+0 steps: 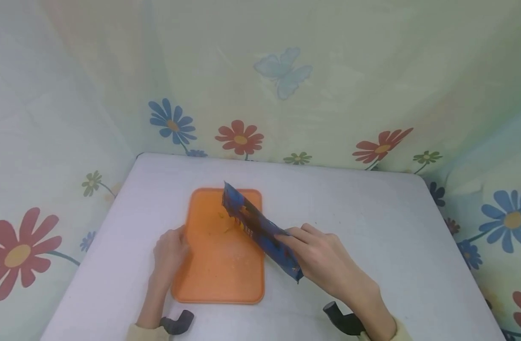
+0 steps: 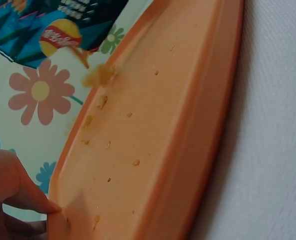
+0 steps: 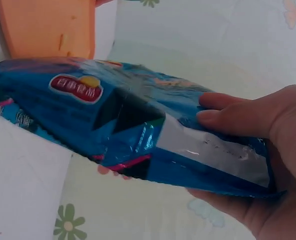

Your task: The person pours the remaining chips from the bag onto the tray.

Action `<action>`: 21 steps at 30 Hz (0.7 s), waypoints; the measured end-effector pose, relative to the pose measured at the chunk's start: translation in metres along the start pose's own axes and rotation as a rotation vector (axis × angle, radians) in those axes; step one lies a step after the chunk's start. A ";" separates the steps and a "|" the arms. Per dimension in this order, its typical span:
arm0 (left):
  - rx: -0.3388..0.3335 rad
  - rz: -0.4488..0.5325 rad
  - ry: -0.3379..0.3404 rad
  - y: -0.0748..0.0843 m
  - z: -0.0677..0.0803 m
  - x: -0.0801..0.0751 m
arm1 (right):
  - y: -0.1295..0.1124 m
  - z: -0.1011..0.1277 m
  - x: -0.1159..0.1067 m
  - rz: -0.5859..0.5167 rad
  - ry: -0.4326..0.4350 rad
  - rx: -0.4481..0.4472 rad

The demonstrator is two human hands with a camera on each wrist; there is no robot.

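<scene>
An orange tray (image 1: 219, 282) lies on the white table, left of the middle in the head view. My left hand (image 1: 168, 253) pinches its left rim between thumb and finger. In my right hand (image 1: 326, 258) is a blue snack bag (image 1: 264, 233), gripped near one end and slanting with its far end over the tray. Blurred yellow crumbs (image 2: 100, 76) hang in the air by the bag in the left wrist view. Several small bits (image 2: 136, 162) are scattered on the tray. The bag's mouth cannot be made out clearly.
The white table (image 1: 358, 213) carries the tray. A flowered curtain (image 1: 328, 80) surrounds its back and sides. A dark curved strap piece (image 1: 178, 323) sits at the left wrist, and a similar one (image 1: 343, 319) at the right wrist.
</scene>
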State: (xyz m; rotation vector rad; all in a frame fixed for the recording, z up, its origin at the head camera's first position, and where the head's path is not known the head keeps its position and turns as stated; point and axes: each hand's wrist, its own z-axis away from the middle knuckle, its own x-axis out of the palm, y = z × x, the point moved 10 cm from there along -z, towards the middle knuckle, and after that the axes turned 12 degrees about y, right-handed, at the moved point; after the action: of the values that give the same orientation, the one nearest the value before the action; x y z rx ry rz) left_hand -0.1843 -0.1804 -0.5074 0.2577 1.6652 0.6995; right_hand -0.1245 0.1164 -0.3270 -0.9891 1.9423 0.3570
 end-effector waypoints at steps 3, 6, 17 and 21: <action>-0.018 0.009 -0.016 -0.002 0.001 0.001 | 0.000 0.002 0.001 -0.006 0.003 0.004; -0.018 0.018 -0.015 -0.002 0.001 0.001 | 0.001 0.004 0.000 -0.003 0.009 0.004; -0.025 0.021 -0.014 -0.004 0.001 0.002 | -0.001 0.001 -0.002 -0.023 0.022 0.011; -0.002 0.017 0.009 -0.002 0.000 0.000 | -0.001 0.000 -0.004 -0.030 0.049 -0.012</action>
State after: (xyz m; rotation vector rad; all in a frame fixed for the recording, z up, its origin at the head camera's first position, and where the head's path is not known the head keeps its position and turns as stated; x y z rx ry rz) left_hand -0.1841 -0.1817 -0.5086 0.2677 1.6726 0.7159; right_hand -0.1223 0.1176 -0.3238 -1.0430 1.9694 0.3305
